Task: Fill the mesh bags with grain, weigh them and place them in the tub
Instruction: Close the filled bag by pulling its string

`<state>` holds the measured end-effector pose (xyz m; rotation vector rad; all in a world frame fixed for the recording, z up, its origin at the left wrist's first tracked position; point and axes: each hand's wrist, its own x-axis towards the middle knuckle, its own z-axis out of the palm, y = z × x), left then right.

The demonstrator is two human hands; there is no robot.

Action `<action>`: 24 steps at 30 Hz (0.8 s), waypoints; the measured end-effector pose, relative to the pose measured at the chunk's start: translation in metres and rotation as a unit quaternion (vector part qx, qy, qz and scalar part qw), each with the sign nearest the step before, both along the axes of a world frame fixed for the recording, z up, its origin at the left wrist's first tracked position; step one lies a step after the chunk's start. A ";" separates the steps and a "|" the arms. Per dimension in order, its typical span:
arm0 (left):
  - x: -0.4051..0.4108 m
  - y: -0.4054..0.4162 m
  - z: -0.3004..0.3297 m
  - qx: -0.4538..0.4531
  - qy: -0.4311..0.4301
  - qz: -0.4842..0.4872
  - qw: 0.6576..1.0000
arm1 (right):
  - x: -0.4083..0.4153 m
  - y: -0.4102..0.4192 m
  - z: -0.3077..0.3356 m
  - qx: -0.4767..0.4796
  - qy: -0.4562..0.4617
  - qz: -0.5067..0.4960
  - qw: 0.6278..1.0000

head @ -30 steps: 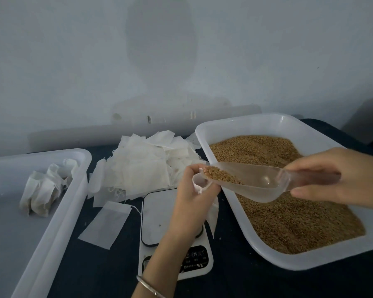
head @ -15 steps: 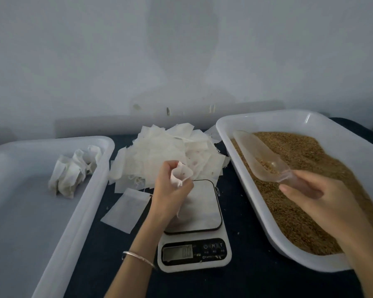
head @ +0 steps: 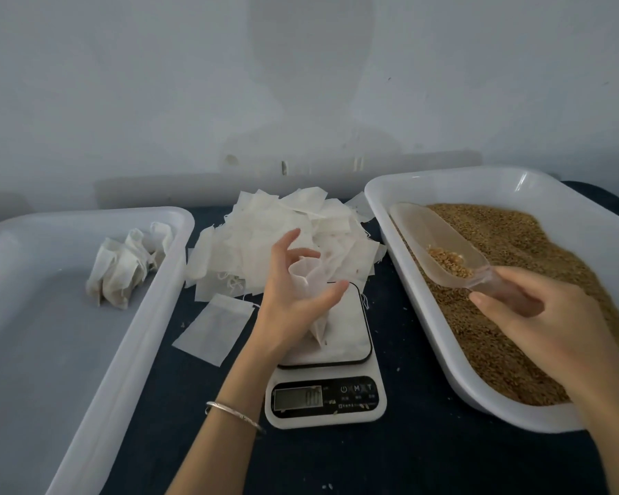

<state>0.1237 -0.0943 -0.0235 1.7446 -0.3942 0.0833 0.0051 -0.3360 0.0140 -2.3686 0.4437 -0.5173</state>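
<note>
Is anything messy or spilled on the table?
A little. A few stray grains lie on the dark cloth beside the scale, outside the grain tub. One empty mesh bag lies alone, apart from the loose pile of bags. Nothing looks broken.

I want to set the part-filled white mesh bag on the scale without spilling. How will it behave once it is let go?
The thin white mesh bag held in the left hand looks floppy: it creases and tapers to a limp point. It probably weighs little, with few grains inside. With its mouth open, it would likely slump sideways on the white digital scale and leak grain.
</note>
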 end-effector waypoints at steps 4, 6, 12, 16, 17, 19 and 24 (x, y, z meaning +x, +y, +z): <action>0.000 0.012 -0.001 -0.059 0.018 -0.009 0.998 | -0.001 0.000 -0.001 -0.004 -0.005 0.003 1.000; 0.001 0.018 -0.001 -0.103 0.033 -0.004 0.994 | -0.001 0.000 -0.002 -0.008 -0.002 0.003 1.000; 0.009 0.042 -0.004 -0.255 0.106 0.028 0.961 | 0.000 -0.001 -0.002 -0.001 0.000 0.005 1.000; 0.003 0.042 -0.001 -0.302 0.128 0.008 0.945 | 0.000 0.001 -0.001 0.007 -0.002 -0.003 1.000; 0.003 0.040 0.002 -0.308 0.128 0.002 0.943 | 0.000 0.001 -0.001 0.009 -0.002 -0.004 1.000; 0.003 0.033 0.005 -0.298 0.121 -0.009 0.947 | 0.000 0.001 -0.002 0.013 -0.003 -0.003 1.000; -0.006 0.011 0.003 -0.061 0.023 -0.022 0.998 | -0.001 0.000 -0.002 0.014 -0.007 0.001 1.000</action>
